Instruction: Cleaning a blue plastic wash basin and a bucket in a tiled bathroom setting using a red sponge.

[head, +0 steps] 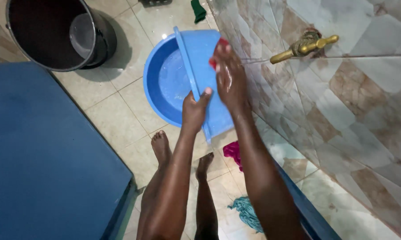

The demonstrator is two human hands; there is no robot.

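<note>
Head view: left hand point(194, 108) grips lower rim of blue plastic lid point(205, 66), held tilted above round blue basin point(158, 84) with water. Right hand point(229, 75) presses red cloth point(219, 46) flat against lid face. Brass tap point(305, 46) on tiled wall right of basin; black bucket point(54, 31) left of basin.

No packages, labels, signs or screens show anywhere in this view.
</note>
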